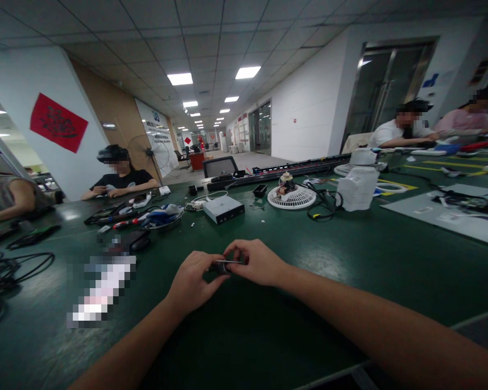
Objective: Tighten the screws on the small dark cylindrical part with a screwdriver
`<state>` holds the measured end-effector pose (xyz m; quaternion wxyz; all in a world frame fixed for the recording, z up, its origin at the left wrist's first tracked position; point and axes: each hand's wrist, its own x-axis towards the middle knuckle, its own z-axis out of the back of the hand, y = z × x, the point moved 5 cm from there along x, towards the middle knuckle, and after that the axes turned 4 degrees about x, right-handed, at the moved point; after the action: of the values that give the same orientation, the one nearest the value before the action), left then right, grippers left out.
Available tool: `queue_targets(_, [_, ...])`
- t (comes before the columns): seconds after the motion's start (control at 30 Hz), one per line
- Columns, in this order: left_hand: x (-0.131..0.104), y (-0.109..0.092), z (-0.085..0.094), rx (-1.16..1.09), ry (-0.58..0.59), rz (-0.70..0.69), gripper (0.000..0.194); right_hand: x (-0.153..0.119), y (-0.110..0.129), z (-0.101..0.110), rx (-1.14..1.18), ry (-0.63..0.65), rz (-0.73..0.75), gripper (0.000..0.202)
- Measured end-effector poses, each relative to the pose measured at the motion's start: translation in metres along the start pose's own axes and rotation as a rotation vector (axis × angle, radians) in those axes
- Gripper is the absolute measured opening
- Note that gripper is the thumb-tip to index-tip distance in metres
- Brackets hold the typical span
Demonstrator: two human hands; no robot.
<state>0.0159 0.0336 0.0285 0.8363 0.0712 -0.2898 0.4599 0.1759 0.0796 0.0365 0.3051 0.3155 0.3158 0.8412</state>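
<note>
Over the green tabletop (236,336), my left hand (192,281) pinches a small dark part (222,266) between thumb and fingers. My right hand (259,262) grips the same part from the other side, its fingers curled in and its thumb by a thin, light-coloured flat edge. Fingers cover much of the part, so its exact kind cannot be made out. Beyond the hands lies a silver-grey box with a black front (223,209), resembling a disc drive. It is apart from both hands.
Behind stand a white round fan grille (291,198) with a motor on it, black cable (324,203) and a white plastic housing (357,188). Tools and a blue cloth (162,215) lie left, near coiled black cables (14,271). Other people sit at the far left and right.
</note>
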Motion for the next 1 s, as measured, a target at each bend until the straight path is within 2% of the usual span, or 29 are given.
queue_targets(0.13, [0.002,0.011,-0.003,0.04,-0.01,0.155,0.029,0.005,-0.013,0.01,-0.039,-0.008,-0.026,0.02])
queue_targets(0.3, [0.002,0.021,0.001,0.056,0.02,0.29,0.029,0.007,-0.02,0.02,-0.277,0.09,-0.009,0.013])
queue_targets(0.43, [0.002,0.018,0.0,0.054,0.053,0.266,0.029,0.006,-0.016,0.018,-0.312,0.125,0.068,0.015])
queue_targets(0.53, [0.003,0.016,-0.002,0.058,0.084,0.287,0.028,0.007,-0.017,0.017,-0.342,0.113,0.066,0.014])
queue_targets(0.73, [0.002,0.022,-0.005,0.094,0.144,0.369,0.026,0.007,-0.014,0.023,-0.418,0.009,0.088,0.014])
queue_targets(1.0, [0.001,0.018,-0.011,0.058,0.166,0.272,0.034,0.005,-0.01,0.015,-0.514,0.059,0.127,0.016])
